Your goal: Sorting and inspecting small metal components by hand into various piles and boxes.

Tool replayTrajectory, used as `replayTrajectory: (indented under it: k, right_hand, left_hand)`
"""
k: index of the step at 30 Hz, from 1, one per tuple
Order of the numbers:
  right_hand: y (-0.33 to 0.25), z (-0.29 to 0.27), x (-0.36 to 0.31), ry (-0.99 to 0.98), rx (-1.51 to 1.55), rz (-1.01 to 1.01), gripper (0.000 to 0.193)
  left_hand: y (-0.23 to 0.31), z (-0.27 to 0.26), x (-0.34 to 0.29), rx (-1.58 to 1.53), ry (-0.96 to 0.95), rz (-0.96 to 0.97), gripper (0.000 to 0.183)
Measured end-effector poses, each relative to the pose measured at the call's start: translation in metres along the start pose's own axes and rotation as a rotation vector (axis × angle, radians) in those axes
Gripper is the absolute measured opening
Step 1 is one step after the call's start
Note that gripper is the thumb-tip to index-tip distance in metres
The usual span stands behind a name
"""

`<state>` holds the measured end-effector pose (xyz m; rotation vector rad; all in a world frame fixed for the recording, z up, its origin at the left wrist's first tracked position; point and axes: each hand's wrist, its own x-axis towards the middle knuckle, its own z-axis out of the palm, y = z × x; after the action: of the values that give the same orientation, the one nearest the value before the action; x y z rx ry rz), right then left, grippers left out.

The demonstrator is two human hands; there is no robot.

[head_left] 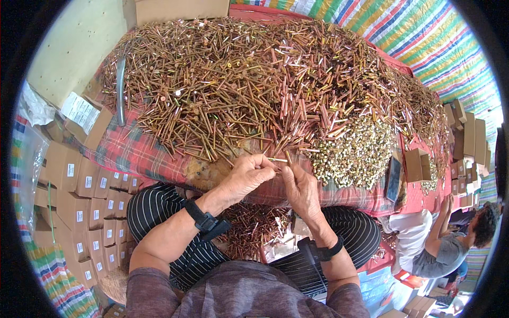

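Note:
My left hand (252,172) is closed in a pinch over the near edge of the cloth-covered work surface. A thin gold-coloured bolt (278,159) sticks out from its fingertips toward my right hand. Thumb and fingers of my right hand (300,185) are pressed together close beside it; a short copper-coloured piece shows at their tips, too small to name. Beyond both hands spreads a large heap of long gold and copper-coloured bolts and tubes (222,90). Right of my right hand lies a pile of small shiny nuts (352,153).
Stacked cardboard boxes (85,212) with white labels stand at the left. More metal pieces (252,233) lie below, between my knees. A curved grey strip (121,90) rests at the heap's left. An open carton (418,165) and another person (445,254) are at the right.

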<state>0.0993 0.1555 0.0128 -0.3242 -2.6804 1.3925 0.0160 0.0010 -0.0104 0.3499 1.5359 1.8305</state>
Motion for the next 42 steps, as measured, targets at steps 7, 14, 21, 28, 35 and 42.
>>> replayTrajectory:
  k: [7, 14, 21, 28, 35, 42]
  right_hand:
    - [0.002, 0.005, 0.003, 0.165, -0.144, -0.338, 0.029]
    - [-0.018, -0.015, -0.001, -0.205, -0.034, -0.044, 0.039]
    - [0.023, 0.0, 0.014, 0.229, -0.371, -0.141, 0.021]
    - [0.035, 0.003, 0.018, 0.216, -0.429, -0.212, 0.016]
    - [0.015, -0.005, 0.01, 0.229, -0.364, -0.128, 0.015]
    - [0.008, 0.004, 0.006, 0.163, -0.308, -0.22, 0.015]
  left_hand:
    - [0.004, 0.002, 0.0, -0.1, -0.023, -0.043, 0.014]
    - [0.013, -0.01, 0.003, 0.441, -0.52, 0.025, 0.02]
    - [-0.017, -0.032, 0.053, 0.911, 0.192, 0.477, 0.014]
    - [0.007, -0.017, 0.051, 1.289, 0.297, 0.649, 0.012]
    - [0.026, -0.018, 0.031, 0.312, 0.327, 0.24, 0.01]
    - [0.022, -0.011, 0.012, -0.341, 0.146, 0.009, 0.013]
